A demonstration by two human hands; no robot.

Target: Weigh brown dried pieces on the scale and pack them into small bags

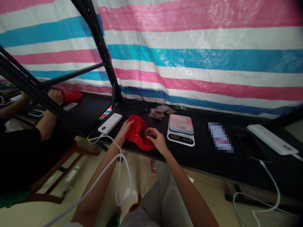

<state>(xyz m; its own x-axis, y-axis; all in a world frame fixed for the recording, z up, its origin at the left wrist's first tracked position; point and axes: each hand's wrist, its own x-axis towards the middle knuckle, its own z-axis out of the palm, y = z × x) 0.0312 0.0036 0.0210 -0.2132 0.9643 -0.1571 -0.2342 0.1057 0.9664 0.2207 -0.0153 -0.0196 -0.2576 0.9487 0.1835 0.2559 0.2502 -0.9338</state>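
Note:
A red plastic bag (138,138) with dark brown pieces inside lies at the near edge of the black table (205,157). My left hand (123,130) grips the bag's left side, fingers closed on the plastic. My right hand (157,138) reaches into the bag's mouth, fingers pinched at the dark pieces (145,131). A small digital kitchen scale (181,129) with a pastel platform stands just right of my right hand.
A white power bank (110,123) with a white cable lies left of the bag. Small clear packets (161,112) sit behind it. To the right are a blurred card (220,137), a dark phone (248,143) and another white power bank (268,138). Another person's hand (55,94) works at the left.

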